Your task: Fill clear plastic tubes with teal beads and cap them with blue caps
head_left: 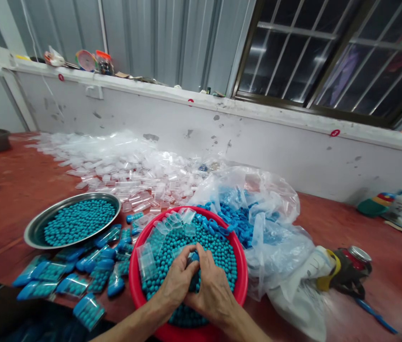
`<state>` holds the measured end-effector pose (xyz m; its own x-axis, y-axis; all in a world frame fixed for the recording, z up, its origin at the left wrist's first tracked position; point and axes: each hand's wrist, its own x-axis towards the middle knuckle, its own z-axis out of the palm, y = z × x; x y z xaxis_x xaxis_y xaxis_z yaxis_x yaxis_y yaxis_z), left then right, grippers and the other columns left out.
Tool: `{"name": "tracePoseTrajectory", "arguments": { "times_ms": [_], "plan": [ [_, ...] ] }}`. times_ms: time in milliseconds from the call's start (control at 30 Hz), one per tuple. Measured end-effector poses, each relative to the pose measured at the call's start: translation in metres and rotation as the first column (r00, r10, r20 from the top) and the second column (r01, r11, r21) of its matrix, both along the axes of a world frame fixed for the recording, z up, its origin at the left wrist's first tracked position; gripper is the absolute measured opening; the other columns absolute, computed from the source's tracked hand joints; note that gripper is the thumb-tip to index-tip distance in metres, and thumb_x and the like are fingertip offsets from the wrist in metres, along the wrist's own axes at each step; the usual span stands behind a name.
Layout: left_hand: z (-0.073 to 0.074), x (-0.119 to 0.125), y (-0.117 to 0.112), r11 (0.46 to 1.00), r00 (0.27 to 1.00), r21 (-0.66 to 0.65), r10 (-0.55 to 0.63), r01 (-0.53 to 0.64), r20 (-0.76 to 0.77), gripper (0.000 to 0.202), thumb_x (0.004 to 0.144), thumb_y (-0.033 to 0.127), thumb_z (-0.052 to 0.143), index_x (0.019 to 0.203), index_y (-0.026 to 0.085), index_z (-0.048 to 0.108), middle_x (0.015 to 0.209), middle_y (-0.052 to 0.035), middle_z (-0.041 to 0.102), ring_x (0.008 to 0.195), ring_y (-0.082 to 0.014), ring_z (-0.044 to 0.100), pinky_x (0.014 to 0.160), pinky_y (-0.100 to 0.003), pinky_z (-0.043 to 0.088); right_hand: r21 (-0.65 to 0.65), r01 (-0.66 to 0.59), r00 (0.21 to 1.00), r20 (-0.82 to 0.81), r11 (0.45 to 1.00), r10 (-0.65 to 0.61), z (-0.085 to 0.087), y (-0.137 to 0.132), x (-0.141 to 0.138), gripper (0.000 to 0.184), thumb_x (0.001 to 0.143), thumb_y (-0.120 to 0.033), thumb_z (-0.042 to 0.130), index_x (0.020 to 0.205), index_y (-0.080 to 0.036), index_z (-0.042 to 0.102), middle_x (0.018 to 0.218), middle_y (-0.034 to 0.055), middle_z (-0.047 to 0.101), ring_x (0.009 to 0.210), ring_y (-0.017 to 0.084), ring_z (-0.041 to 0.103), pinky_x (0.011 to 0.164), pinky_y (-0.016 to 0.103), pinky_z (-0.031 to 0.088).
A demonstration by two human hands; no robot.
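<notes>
My left hand [175, 281] and my right hand [212, 285] meet over a red basin [241, 266] full of small teal balls [218, 251]. Both hands are closed together around a small clear tube with a blue cap [194, 258], held just above the balls. Several empty clear tubes [172, 223] lie on the balls at the basin's far and left side. Loose blue caps [238, 218] spill from a clear plastic bag at the basin's far right rim.
A steel plate [37, 228] of teal balls sits left of the basin. Filled capped tubes [76, 280] lie in front of it. A heap of empty clear tubes [122, 166] covers the red table behind. A white bag [301, 294] and a jar [359, 256] lie to the right.
</notes>
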<state>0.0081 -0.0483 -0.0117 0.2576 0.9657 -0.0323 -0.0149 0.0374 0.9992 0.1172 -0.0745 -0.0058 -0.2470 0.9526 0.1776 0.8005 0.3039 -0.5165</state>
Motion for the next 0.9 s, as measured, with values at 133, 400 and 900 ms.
{"name": "tracePoseTrajectory", "arguments": {
  "times_ms": [133,400,900],
  "plan": [
    [-0.002,0.001,-0.001,1.0,1.0,0.008,0.01,-0.01,-0.008,0.038,0.075,0.023,0.046,0.111,0.015,0.047,0.089,-0.0032,0.062,0.086,-0.0187,0.056,0.082,-0.033,0.042,0.027,0.019,1.0,-0.016,0.999,-0.018,0.001,-0.003,-0.002,0.08,0.06,-0.025,0.057,0.13,-0.005,0.026,0.115,0.0208,0.047,0.094,0.03,0.056,0.074,0.04,0.048],
    [-0.003,0.002,-0.007,0.987,0.996,0.154,0.049,-0.036,-0.08,0.028,0.076,0.021,0.044,0.102,0.017,0.051,0.1,-0.0049,0.059,0.09,-0.0177,0.053,0.087,-0.033,0.039,0.112,0.064,0.994,0.077,0.992,-0.073,-0.014,-0.004,-0.002,0.072,0.066,-0.028,0.053,0.13,-0.006,0.028,0.121,0.0238,0.044,0.099,0.031,0.055,0.076,0.04,0.049],
    [0.017,-0.04,0.0,0.976,0.921,0.217,0.077,0.008,-0.381,0.026,0.077,0.029,0.042,0.099,0.02,0.054,0.084,-0.0013,0.062,0.079,-0.0176,0.056,0.074,-0.027,0.043,-0.12,-0.154,0.988,-0.048,0.981,0.15,0.001,0.0,0.005,0.078,0.072,-0.032,0.057,0.137,-0.018,0.016,0.13,0.0133,0.038,0.106,0.025,0.051,0.084,0.035,0.045]
  ]
}}
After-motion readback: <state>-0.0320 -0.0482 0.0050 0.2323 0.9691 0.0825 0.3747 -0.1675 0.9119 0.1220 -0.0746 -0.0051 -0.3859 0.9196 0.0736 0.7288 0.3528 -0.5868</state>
